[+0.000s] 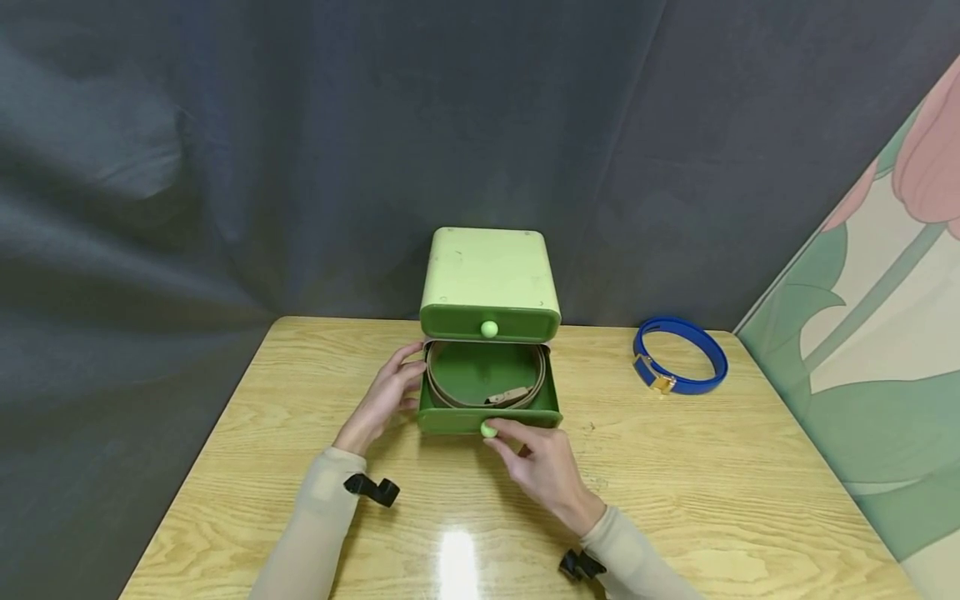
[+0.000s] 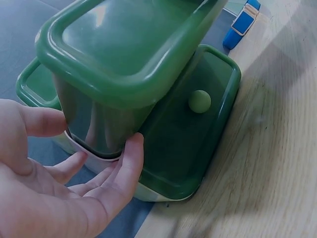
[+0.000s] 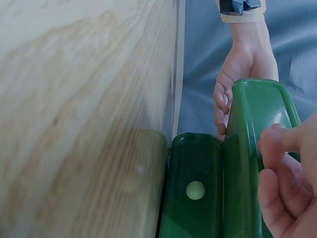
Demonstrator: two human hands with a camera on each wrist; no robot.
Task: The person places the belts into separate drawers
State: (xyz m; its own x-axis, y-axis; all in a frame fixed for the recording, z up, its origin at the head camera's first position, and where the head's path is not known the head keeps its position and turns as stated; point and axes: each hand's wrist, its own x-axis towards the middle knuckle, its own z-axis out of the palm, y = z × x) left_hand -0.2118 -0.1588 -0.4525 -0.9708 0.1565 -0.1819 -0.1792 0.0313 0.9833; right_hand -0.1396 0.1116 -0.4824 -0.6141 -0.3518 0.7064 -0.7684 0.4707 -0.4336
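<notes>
A small drawer cabinet (image 1: 491,265), cream with green drawer fronts, stands at the table's back edge. Its middle drawer (image 1: 491,419) is pulled out, and a coiled brown belt (image 1: 517,396) lies inside. Between thumb and index finger, my right hand (image 1: 543,471) pinches the pale green knob (image 1: 488,430) of that drawer. My left hand (image 1: 384,398) touches the cabinet's left side with fingers spread, the thumb nearer the top. Below the open drawer, the left wrist view shows a closed bottom drawer (image 2: 183,144) with its own knob (image 2: 199,101).
A coiled blue belt (image 1: 682,387) with a gold buckle lies at the back right of the wooden table (image 1: 735,467). A dark curtain (image 1: 360,158) hangs right behind the cabinet. Flower-patterned fabric (image 1: 885,350) borders the right side.
</notes>
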